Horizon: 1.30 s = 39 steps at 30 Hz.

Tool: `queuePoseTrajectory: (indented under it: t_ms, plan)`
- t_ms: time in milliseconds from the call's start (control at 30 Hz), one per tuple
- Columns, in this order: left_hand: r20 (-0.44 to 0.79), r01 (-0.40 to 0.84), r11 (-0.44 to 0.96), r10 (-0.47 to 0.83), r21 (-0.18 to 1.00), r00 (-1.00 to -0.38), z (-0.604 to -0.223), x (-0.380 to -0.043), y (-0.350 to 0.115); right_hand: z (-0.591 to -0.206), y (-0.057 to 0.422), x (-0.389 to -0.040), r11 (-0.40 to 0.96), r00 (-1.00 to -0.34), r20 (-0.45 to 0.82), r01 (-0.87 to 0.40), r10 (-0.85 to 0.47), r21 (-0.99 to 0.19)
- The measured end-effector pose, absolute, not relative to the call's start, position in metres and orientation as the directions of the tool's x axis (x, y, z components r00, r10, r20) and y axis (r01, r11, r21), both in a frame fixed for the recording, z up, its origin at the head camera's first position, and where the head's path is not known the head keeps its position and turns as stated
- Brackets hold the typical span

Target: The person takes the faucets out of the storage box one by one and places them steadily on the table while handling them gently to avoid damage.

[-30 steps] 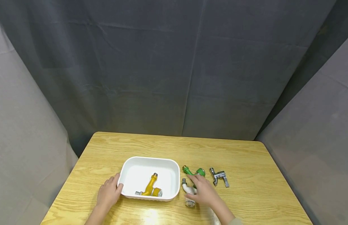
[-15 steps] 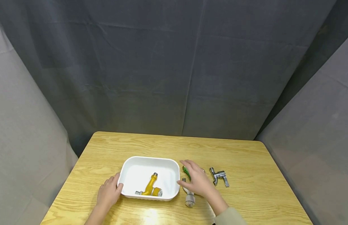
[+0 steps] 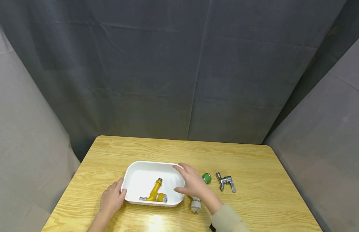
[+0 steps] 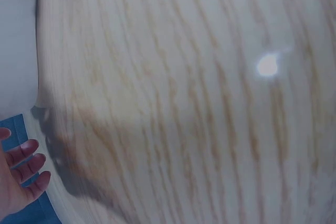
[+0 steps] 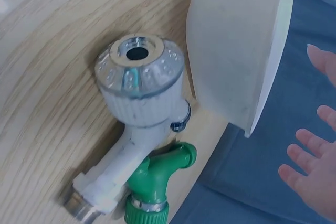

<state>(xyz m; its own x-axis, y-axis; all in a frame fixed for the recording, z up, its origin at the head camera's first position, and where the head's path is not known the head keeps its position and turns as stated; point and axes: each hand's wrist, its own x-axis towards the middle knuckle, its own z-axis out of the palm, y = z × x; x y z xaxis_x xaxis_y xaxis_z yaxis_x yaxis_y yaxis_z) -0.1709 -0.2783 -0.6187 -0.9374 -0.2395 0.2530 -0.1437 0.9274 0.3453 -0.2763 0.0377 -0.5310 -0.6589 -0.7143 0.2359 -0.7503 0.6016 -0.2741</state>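
A white tray stands on the table with a yellow tap lying inside it. My left hand rests against the tray's left side, thumb by the front left corner. The left wrist view shows its fingers loosely extended. My right hand, fingers spread, is over the tray's right rim and holds nothing. Beneath that hand lie a white tap and a green tap, both partly hidden in the head view. Farther right is a chrome tap with a lever handle.
The wooden table extends to both sides of the tray and behind it. A dark curtain hangs at the back, with a grey curtain on the right and another grey curtain on the left.
My right hand has moved left from above the white and green taps to the tray's right rim. My left hand, the tray and the taps have stayed in place.
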Motion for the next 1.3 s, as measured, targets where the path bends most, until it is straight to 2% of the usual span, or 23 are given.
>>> queuePoseTrajectory:
  t_ms: [233, 567, 733, 1300]
  plan:
    - [0.240, -0.148, 0.923, -0.243, 0.355, -0.940, -0.618, -0.171, -0.278, -0.537, 0.022, -0.278, 0.574, -0.607, 0.184, -0.793, -0.773, -0.207]
    - [0.224, -0.157, 0.920, -0.248, 0.359, -0.942, -0.618, -0.172, -0.278, -0.541, -0.002, -0.275, 0.446, -0.443, 0.161, -0.895, -0.882, -0.016]
    - [0.237, -0.151, 0.922, -0.246, 0.357, -0.940, -0.619, -0.171, -0.279, -0.541, -0.014, -0.270, 0.383, -0.377, 0.120, -0.923, -0.918, 0.031]
    - [0.246, -0.140, 0.922, -0.240, 0.361, -0.939, -0.618, -0.171, -0.278, -0.542, -0.041, -0.261, 0.323, -0.327, -0.088, -0.945, -0.941, 0.060]
